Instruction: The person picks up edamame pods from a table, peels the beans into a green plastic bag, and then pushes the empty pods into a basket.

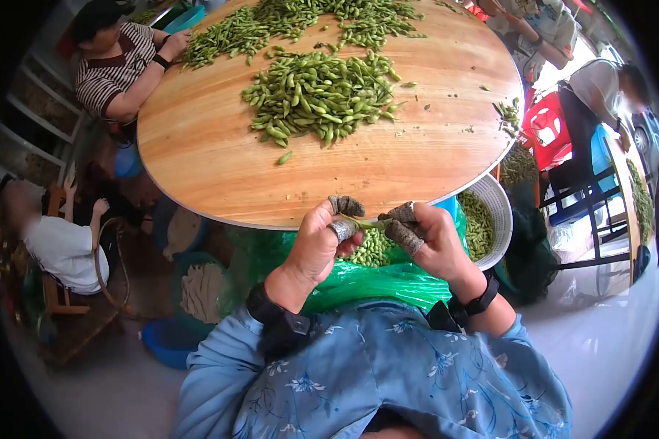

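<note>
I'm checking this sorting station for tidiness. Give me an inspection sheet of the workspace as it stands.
Surface: round wooden table, pods heaped on its far half.
Job's things: green pod pinched between both hands; pile of pods mid-table.
Clutter: stray pod and small scraps near the pile.
Grips: left hand and right hand, fingertips wrapped, both shut on the green pod.
Cables: nothing seen.
Surroundings: white basket holding pods and green bag below the table edge; person in striped shirt opposite.
</note>
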`<move>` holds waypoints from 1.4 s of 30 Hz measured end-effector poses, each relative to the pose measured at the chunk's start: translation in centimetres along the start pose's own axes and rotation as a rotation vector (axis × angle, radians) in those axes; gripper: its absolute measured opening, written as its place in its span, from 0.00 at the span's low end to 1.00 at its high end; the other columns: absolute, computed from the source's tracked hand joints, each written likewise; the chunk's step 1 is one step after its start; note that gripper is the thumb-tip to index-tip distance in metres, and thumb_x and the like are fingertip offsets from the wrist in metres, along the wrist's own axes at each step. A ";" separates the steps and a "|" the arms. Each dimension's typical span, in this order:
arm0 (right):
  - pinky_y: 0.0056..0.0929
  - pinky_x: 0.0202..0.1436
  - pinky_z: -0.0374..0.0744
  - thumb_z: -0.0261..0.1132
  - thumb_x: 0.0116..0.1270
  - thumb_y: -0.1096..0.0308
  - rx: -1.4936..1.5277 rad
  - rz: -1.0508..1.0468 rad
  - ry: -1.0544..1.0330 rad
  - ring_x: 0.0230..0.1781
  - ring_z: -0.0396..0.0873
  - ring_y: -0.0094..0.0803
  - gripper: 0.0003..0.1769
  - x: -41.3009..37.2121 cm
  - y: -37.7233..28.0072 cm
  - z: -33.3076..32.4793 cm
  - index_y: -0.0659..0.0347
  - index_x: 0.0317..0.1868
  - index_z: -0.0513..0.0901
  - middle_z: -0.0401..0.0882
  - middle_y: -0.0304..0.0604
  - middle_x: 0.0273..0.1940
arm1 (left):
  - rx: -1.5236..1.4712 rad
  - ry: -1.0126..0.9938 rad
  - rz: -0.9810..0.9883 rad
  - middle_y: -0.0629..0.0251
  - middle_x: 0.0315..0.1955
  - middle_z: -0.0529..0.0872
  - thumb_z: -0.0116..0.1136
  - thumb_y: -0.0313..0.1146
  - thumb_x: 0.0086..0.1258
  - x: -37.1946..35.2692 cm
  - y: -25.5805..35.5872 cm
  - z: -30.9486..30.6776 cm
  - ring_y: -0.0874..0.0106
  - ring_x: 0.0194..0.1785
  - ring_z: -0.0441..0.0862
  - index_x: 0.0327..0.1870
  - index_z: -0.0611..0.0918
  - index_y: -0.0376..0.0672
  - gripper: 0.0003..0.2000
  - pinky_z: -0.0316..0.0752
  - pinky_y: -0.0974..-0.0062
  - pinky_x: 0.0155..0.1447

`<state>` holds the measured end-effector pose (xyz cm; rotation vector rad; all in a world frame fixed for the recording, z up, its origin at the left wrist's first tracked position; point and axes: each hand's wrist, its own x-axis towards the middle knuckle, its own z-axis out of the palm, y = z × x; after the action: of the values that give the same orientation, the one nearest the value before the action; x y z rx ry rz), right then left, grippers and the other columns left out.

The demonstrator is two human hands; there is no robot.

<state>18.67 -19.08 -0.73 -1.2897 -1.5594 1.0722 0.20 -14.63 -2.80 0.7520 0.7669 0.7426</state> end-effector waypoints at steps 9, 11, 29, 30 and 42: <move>0.39 0.30 0.73 0.62 0.52 0.71 -0.297 -0.151 -0.006 0.29 0.75 0.52 0.08 0.0 -0.4 0.6 0.65 0.32 0.76 0.75 0.55 0.25 | 0.580 -0.016 0.283 0.67 0.24 0.75 0.44 0.17 0.56 0.3 -0.5 1.2 0.81 0.29 0.73 0.44 0.67 0.34 0.13 0.68 0.85 0.33; 0.37 0.31 0.74 0.63 0.51 0.72 -0.358 -0.145 -0.003 0.29 0.75 0.50 0.10 0.0 0.3 0.4 0.64 0.35 0.77 0.76 0.53 0.26 | 0.622 -0.058 0.285 0.67 0.23 0.75 0.45 0.17 0.57 0.2 -0.5 1.5 0.81 0.29 0.73 0.45 0.67 0.34 0.14 0.68 0.86 0.33; 0.20 0.39 0.73 0.60 0.62 0.69 0.514 0.089 0.011 0.33 0.72 0.17 0.09 -0.7 4.4 0.1 0.66 0.38 0.79 0.77 0.31 0.31 | 0.903 -0.041 0.373 0.60 0.25 0.78 0.41 0.18 0.54 -0.4 -1.7 -0.4 0.72 0.27 0.75 0.36 0.74 0.35 0.11 0.68 0.78 0.32; 0.20 0.39 0.73 0.60 0.62 0.69 0.516 0.094 0.012 0.33 0.72 0.17 0.09 -0.8 4.5 0.0 0.66 0.38 0.79 0.77 0.31 0.31 | 1.100 -0.013 0.484 0.55 0.27 0.79 0.42 0.18 0.52 -0.5 -1.9 -0.4 0.64 0.29 0.77 0.37 0.74 0.35 0.11 0.69 0.72 0.32; 0.19 0.37 0.73 0.61 0.60 0.70 0.241 0.289 0.229 0.31 0.74 0.20 0.11 -4.3 5.1 -6.6 0.68 0.40 0.79 0.79 0.37 0.32 | 1.562 -0.075 0.574 0.51 0.32 0.79 0.52 0.24 0.52 2.4 -6.2 -7.8 0.54 0.40 0.75 0.34 0.80 0.41 0.09 0.70 0.64 0.44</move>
<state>26.98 -22.05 -3.94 -1.4399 -1.0614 1.2014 -3.07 -13.50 -12.45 2.4643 1.0098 0.4871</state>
